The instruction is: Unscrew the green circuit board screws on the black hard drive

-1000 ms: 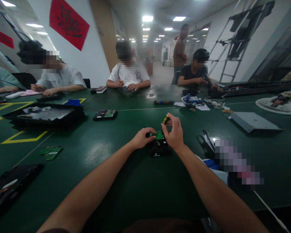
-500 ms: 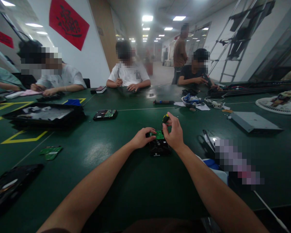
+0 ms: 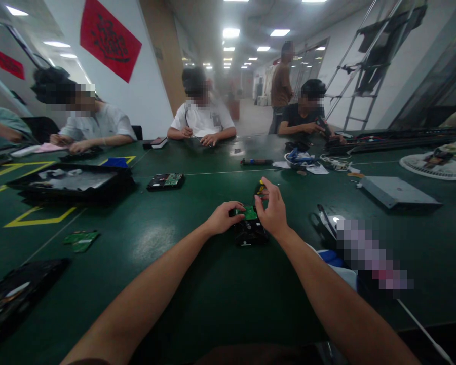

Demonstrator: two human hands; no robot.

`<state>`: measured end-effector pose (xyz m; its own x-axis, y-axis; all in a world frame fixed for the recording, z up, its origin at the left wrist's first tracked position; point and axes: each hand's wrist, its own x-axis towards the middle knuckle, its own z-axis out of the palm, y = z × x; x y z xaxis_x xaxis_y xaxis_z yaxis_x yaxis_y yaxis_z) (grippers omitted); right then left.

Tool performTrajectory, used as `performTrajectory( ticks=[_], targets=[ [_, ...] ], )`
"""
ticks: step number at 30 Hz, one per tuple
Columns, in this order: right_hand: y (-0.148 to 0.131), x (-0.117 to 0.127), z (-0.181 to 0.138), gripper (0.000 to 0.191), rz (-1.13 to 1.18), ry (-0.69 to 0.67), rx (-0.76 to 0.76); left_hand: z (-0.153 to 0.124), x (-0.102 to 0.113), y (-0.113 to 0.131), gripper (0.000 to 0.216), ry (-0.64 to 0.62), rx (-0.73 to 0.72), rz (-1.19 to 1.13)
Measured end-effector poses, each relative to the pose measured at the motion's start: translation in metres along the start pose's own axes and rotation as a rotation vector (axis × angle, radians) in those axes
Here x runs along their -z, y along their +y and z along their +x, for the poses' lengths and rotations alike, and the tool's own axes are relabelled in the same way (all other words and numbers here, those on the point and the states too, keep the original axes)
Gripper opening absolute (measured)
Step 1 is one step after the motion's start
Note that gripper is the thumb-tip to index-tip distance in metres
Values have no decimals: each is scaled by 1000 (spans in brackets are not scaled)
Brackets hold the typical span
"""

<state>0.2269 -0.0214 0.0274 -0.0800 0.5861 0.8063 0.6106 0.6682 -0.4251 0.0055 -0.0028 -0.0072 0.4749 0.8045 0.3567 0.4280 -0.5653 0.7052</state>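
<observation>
A black hard drive (image 3: 250,234) lies on the green table in front of me, its green circuit board (image 3: 250,213) facing up. My left hand (image 3: 225,218) holds the drive at its left side, thumb on the board's edge and fingers around the far corner. In my right hand (image 3: 272,209) is a screwdriver (image 3: 259,187) with a black and yellow handle, gripped between thumb and fingers and standing roughly upright over the board. Its tip is too small to make out, so whether it touches a screw I cannot tell.
Another hard drive (image 3: 165,181) lies further off, left of a black tray (image 3: 72,182) and loose green circuit boards (image 3: 81,240). A dark device (image 3: 21,291) sits near left. To the right are a grey metal box (image 3: 399,192) and a white fan grille (image 3: 434,166). Several people work opposite.
The screwdriver handle has turned slightly and my right fingers have shifted around it. My left hand and the drive hold their place; the view tilts up a little.
</observation>
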Motion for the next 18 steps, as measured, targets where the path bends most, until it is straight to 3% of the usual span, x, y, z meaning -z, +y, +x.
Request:
performTrajectory(
  ticks=[18],
  targets=[
    [-1, 1, 0, 63, -1, -8, 24, 0, 0, 0, 25, -5, -14, 12]
  ],
)
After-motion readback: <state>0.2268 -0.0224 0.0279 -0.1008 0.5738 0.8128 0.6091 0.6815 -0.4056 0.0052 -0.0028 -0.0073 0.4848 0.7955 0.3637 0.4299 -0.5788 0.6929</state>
